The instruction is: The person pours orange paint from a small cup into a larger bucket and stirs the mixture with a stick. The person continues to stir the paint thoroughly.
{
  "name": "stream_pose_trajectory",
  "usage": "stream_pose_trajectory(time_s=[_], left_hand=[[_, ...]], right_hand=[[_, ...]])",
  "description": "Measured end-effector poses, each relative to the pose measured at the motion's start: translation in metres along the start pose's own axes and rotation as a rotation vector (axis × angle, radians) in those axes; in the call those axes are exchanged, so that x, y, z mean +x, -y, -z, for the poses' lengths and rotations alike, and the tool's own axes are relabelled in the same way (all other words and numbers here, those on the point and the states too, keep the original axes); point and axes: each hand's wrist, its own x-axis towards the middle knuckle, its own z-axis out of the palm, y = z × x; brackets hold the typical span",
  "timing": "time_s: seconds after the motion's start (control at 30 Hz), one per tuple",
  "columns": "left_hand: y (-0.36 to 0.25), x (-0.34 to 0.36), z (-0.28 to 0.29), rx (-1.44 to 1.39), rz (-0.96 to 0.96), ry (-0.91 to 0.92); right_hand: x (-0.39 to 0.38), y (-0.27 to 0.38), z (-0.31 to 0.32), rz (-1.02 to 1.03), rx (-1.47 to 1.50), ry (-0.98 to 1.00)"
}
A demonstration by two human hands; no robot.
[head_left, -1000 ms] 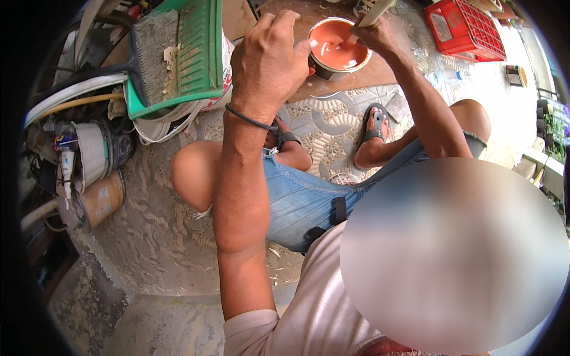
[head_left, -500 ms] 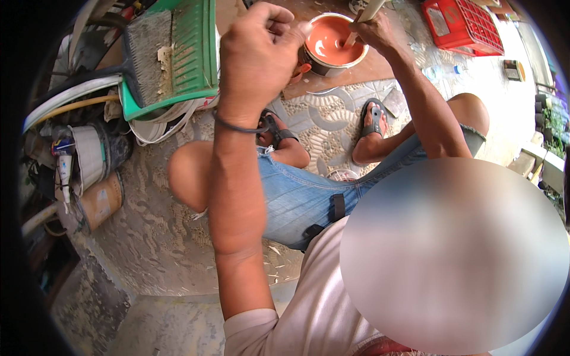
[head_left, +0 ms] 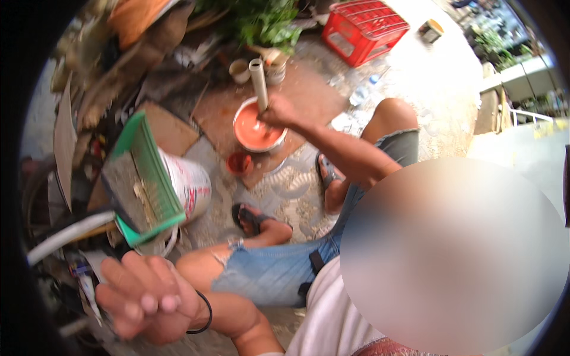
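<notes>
While right hand [head_left: 276, 113] grips pale pipe [head_left: 259, 86] over orange paint [head_left: 248, 126], slow strokes likely limit spills; left hand [head_left: 148, 296] curled, closure unclear.

The right hand [head_left: 278, 113] gripped a pale hollow pipe [head_left: 259, 83] upright over a tub of orange paint [head_left: 259, 126], which stood toward the near corner of a brown board [head_left: 314, 89]. An orange-red cup [head_left: 238, 164] sat by that board's near left edge; a beige cup [head_left: 240, 72] and a white container [head_left: 275, 72] stood near its far edge. The left hand [head_left: 145, 296], blurred, was curled near a green dustpan [head_left: 155, 222], well apart from the tub.
</notes>
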Motion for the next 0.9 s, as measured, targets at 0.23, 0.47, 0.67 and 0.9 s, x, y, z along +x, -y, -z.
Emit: stream_pose_trajectory(time_s=[0.23, 0.47, 0.67, 0.9], left_hand=[[0.060, 0.018, -0.029, 0.562, 0.503, -0.029], [0.143, -0.017, -0.040, 1.012, 0.208, 1.079], [0.184, -0.044, -0.056, 1.196, 0.382, 1.180], [0.178, -0.041, -0.043, 1.267, 0.506, 1.113]], right_hand=[[-0.008, -0.010, 0.000, 0.254, -0.036, -0.249], [-0.041, 0.033, 0.027, -0.115, 0.080, 0.062], [-0.008, -0.012, 0.006, 0.238, 0.051, -0.088], [-0.014, 0.010, 0.010, 0.064, -0.038, 0.020]])
